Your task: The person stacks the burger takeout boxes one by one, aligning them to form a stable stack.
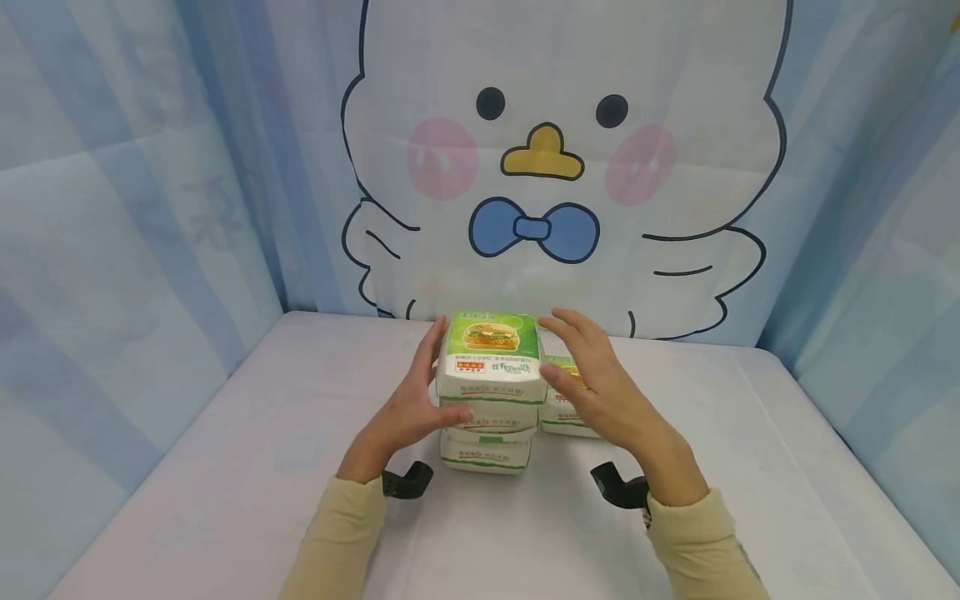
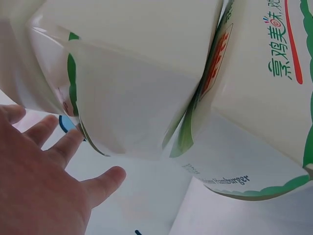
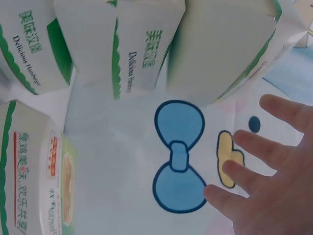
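Note:
Three white-and-green hamburger boxes stand stacked on the table: a top box (image 1: 491, 367), a middle box (image 1: 502, 414) and a bottom box (image 1: 486, 455). The stack is slightly uneven. My left hand (image 1: 408, 412) is at its left side, thumb stretched across the front of the middle box; in the left wrist view its fingers (image 2: 105, 183) are spread beside the cartons. On the other side is my right hand (image 1: 600, 387), fingers spread near the top box. The right wrist view shows those fingers (image 3: 254, 181) extended, apart from the stack.
A fourth hamburger box (image 1: 568, 417) sits on the table right of the stack, partly hidden behind my right hand. The white table (image 1: 247, 467) ends at a curtain (image 1: 712, 150) with a cartoon bird. More blue-and-white curtains hang at both sides.

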The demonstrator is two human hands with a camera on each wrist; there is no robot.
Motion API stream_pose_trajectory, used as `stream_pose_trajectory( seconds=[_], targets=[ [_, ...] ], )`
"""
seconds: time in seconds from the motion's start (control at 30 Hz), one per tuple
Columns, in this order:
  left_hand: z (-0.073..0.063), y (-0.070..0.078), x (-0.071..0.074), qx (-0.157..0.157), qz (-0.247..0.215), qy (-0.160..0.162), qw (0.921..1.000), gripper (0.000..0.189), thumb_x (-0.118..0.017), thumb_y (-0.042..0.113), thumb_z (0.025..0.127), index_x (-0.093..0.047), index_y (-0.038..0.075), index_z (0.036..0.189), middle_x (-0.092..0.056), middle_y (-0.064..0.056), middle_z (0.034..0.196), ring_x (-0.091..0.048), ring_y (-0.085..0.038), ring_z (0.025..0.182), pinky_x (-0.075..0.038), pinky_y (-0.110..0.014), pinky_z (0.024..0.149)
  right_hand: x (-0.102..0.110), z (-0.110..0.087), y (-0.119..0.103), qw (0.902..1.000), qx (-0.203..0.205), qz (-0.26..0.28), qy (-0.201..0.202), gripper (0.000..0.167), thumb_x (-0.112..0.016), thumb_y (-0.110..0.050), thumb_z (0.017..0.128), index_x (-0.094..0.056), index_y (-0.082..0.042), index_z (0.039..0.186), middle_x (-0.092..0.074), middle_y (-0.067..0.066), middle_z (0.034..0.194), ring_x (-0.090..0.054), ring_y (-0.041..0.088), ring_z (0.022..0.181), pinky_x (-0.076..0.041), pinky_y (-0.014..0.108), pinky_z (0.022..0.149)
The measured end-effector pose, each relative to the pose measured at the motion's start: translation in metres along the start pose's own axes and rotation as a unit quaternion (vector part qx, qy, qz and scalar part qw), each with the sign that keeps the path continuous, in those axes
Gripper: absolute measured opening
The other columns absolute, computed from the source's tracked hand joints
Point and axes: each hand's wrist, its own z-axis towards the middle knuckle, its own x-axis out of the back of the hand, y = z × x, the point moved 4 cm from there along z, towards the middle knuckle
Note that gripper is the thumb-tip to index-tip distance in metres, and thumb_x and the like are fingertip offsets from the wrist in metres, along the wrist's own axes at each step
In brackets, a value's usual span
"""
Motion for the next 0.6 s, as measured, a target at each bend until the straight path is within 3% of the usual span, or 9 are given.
stream_pose_trajectory(
  seconds=[0.13, 0.43, 0.6],
  targets=[
    [-0.001, 0.002, 0.001, 0.002, -0.011, 0.004, 0.9999, 0.118, -0.083, 0.047, 0.075, 0.002, 0.043, 0.156, 0.003, 0.009, 0.167, -0.005, -0.027, 0.155, -0.016, -0.070, 0.116, 0.001, -0.007, 0.015, 0.9997, -0.017, 0.017, 0.010, 0.055, -0.043, -0.039, 0.103, -0.036, -0.017, 0.153, -0.024, 0.011, 0.162, -0.016, 0.037, 0.150, -0.018, 0.072, 0.113],
    [-0.001, 0.001, 0.001, 0.004, -0.008, 0.009, 0.9999, 0.117, -0.082, 0.048, 0.075, 0.001, 0.042, 0.157, 0.002, 0.008, 0.167, -0.002, -0.026, 0.155, -0.013, -0.069, 0.117, -0.001, -0.021, 0.042, 0.9976, -0.064, 0.021, 0.014, 0.053, -0.041, -0.035, 0.104, -0.036, -0.013, 0.152, -0.023, 0.015, 0.161, -0.014, 0.041, 0.150, -0.014, 0.074, 0.113],
    [0.001, -0.001, -0.002, -0.003, 0.003, 0.010, 0.9999, 0.116, -0.082, 0.051, 0.075, 0.000, 0.041, 0.157, 0.000, 0.009, 0.167, -0.002, -0.021, 0.156, -0.014, -0.063, 0.120, -0.004, -0.031, 0.060, 0.9946, -0.095, 0.039, 0.014, 0.052, -0.036, -0.034, 0.105, -0.037, -0.008, 0.150, -0.022, 0.019, 0.161, -0.011, 0.044, 0.149, -0.011, 0.075, 0.112]
  ],
)
